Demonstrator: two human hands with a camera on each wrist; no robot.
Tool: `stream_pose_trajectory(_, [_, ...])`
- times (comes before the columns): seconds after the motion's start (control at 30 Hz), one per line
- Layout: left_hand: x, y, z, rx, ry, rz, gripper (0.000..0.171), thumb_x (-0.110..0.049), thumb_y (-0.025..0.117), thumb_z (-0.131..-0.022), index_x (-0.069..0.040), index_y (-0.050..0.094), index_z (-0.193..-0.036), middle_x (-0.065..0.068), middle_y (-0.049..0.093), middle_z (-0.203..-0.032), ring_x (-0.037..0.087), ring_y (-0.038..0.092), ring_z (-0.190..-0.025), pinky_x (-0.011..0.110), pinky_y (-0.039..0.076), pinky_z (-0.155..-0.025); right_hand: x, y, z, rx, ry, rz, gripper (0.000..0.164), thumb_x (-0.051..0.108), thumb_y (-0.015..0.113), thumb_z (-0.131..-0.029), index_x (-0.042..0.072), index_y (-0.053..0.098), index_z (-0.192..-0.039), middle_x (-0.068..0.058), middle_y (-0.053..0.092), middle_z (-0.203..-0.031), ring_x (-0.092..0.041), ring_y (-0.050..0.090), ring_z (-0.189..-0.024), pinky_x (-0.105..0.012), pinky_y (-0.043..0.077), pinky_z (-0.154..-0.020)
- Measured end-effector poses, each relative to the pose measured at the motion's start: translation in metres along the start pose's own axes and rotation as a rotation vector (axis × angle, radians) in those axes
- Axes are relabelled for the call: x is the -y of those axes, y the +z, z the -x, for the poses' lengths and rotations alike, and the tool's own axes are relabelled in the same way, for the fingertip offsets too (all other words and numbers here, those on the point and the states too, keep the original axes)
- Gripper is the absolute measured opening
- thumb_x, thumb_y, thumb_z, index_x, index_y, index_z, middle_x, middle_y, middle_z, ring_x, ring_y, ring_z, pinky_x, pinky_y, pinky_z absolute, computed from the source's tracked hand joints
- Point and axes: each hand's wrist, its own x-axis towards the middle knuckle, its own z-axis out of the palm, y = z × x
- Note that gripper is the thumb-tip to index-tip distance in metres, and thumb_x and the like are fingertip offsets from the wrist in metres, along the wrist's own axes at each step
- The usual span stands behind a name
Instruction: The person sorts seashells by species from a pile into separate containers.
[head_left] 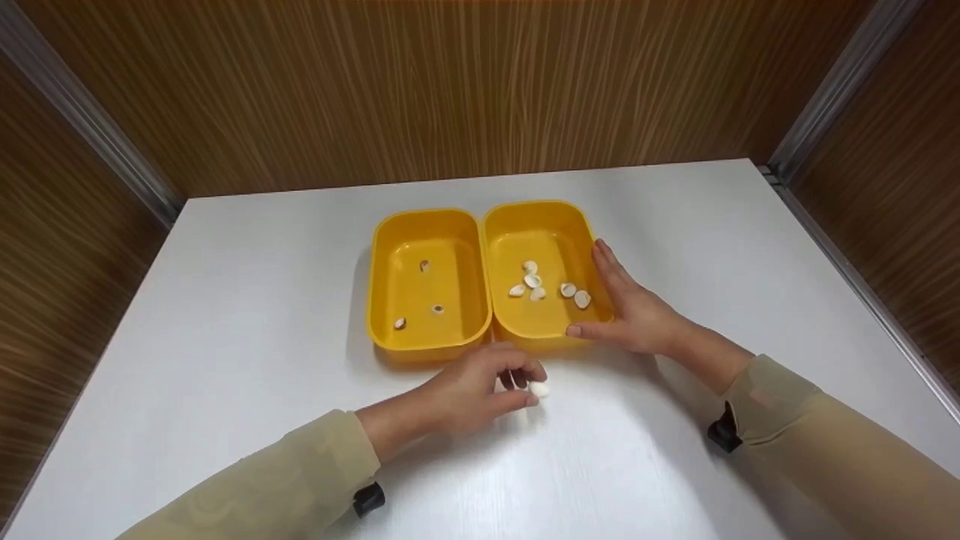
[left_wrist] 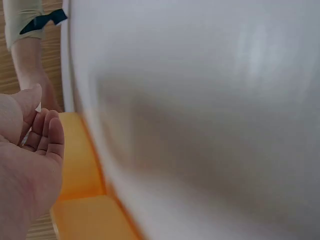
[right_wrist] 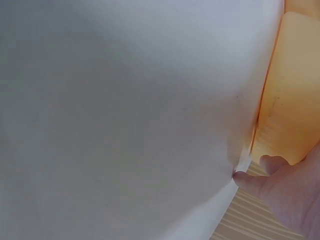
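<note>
My left hand (head_left: 480, 386) pinches a small white shell (head_left: 539, 389) between thumb and forefinger, just in front of the two yellow bins. In the left wrist view only a white sliver of it shows at the fingertips. Spread along the right wall of the right yellow bin (head_left: 555, 334) are the fairly straight fingers of my right hand (head_left: 645, 319), its thumb at the front rim. Several cupped white shells (head_left: 532, 280) lie on that bin's floor. Inside the left yellow bin (head_left: 427, 346) are three small brownish-and-white shells (head_left: 438, 309), set apart from one another.
Both bins stand side by side, their rims touching, on a white table (head_left: 262, 315). A wood-grain panel (head_left: 465, 90) rises behind the table, with more panels at left and right. Dark straps hang from both sleeves.
</note>
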Motion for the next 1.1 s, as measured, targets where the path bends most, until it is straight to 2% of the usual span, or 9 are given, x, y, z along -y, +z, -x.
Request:
stream_pose_trajectory(0.1, [-0.011, -0.009, -0.003, -0.014, 0.023, 0.006, 0.018, -0.018, 0.077, -0.100, -0.016, 0.075, -0.117, -0.011, 0.066, -0.108, 0.008, 0.061, -0.099, 0.039, 0.056, -0.093, 0.000, 0.000, 0.001, 0.005, 0.013, -0.004, 0.131, 0.069, 0.076, -0.087, 0.017, -0.011, -0.170, -0.001, -0.016, -0.177, -0.040, 0.008, -0.161, -0.061, 0.020, -0.125])
stream_pose_trajectory(0.27, [-0.023, -0.025, -0.011, -0.080, 0.078, 0.010, 0.018, -0.014, 0.076, -0.100, -0.013, 0.075, -0.118, -0.008, 0.068, -0.110, 0.009, 0.063, -0.098, 0.033, 0.056, -0.092, -0.001, 0.001, 0.000, 0.005, 0.017, -0.008, 0.131, 0.067, 0.077, -0.087, 0.016, -0.011, -0.170, -0.001, -0.016, -0.177, -0.040, 0.008, -0.161, -0.061, 0.019, -0.125])
stream_pose_trajectory(0.53, [-0.027, -0.047, -0.030, -0.181, 0.079, -0.011, 0.019, -0.013, 0.076, -0.100, -0.011, 0.074, -0.119, -0.004, 0.067, -0.113, 0.012, 0.063, -0.101, 0.031, 0.055, -0.095, -0.001, 0.001, 0.001, 0.009, -0.004, -0.021, 0.132, 0.067, 0.078, -0.087, 0.014, -0.010, -0.170, -0.003, -0.015, -0.177, -0.039, 0.006, -0.161, -0.061, 0.017, -0.125])
stream_pose_trajectory(0.83, [-0.025, -0.070, -0.057, -0.232, 0.014, -0.039, 0.019, -0.016, 0.072, -0.103, -0.011, 0.071, -0.121, -0.002, 0.066, -0.116, 0.014, 0.061, -0.105, 0.026, 0.052, -0.097, 0.000, -0.001, 0.001, 0.012, -0.013, -0.030, 0.130, 0.065, 0.078, -0.089, 0.018, -0.013, -0.170, -0.002, -0.016, -0.177, -0.042, 0.008, -0.161, -0.064, 0.017, -0.124])
stream_pose_trajectory(1.1, [-0.015, -0.089, -0.085, -0.284, -0.106, -0.046, 0.021, -0.017, 0.071, -0.104, -0.014, 0.070, -0.125, -0.003, 0.064, -0.117, 0.014, 0.059, -0.108, 0.025, 0.050, -0.097, 0.000, 0.000, 0.001, 0.021, -0.002, -0.034, 0.130, 0.067, 0.077, -0.088, 0.017, -0.011, -0.170, 0.000, -0.016, -0.177, -0.040, 0.006, -0.161, -0.062, 0.017, -0.125])
